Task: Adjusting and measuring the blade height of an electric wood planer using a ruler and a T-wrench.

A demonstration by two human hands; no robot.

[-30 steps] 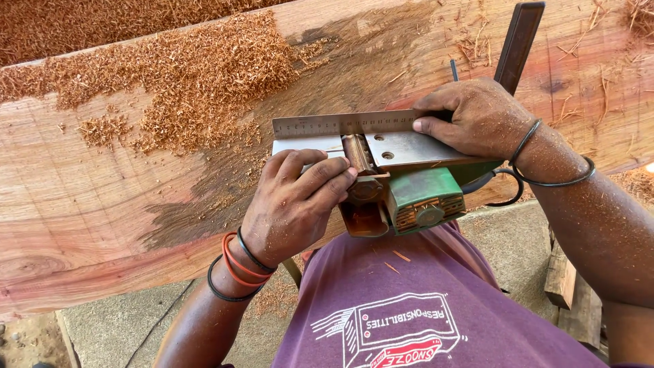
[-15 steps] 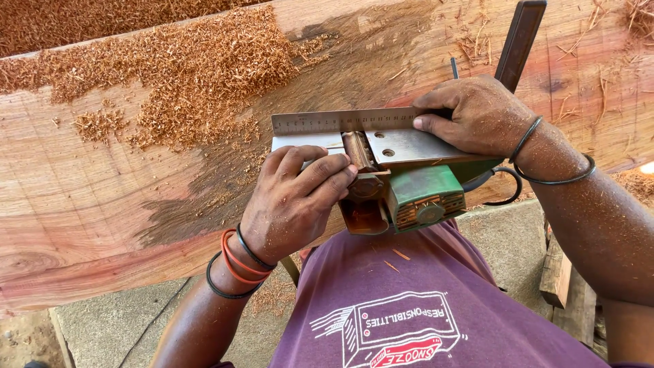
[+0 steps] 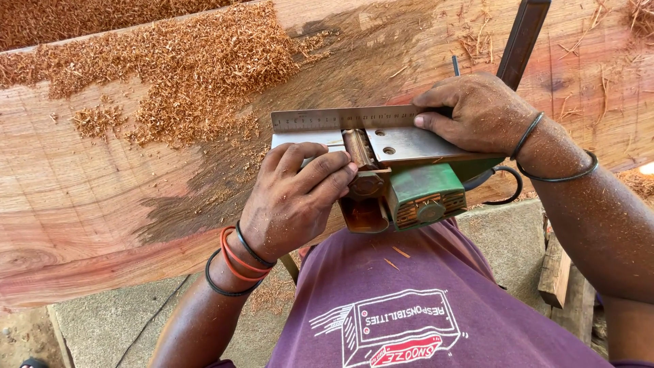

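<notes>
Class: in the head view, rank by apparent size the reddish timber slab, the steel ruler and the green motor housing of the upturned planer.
1. Reddish timber slab, by far largest.
2. Steel ruler, long but thin.
3. Green motor housing; its area looks close to the ruler's, so their order is unsure.

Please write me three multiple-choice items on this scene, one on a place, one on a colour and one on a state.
1. Where does the steel ruler lie?
A. On the planer's upturned sole
B. On the ground
C. In the shavings pile

2. What colour is the planer's motor housing?
A. Yellow
B. Green
C. Blue

3. How is the electric planer positioned?
A. Sole down on the plank
B. Hanging by its cord
C. Upside down, sole facing up

Answers: 1 A, the ruler rests edge-on across the metal sole under the right hand. 2 B, the housing is green. 3 C, the blade drum shows on top, beside the left hand.
</notes>
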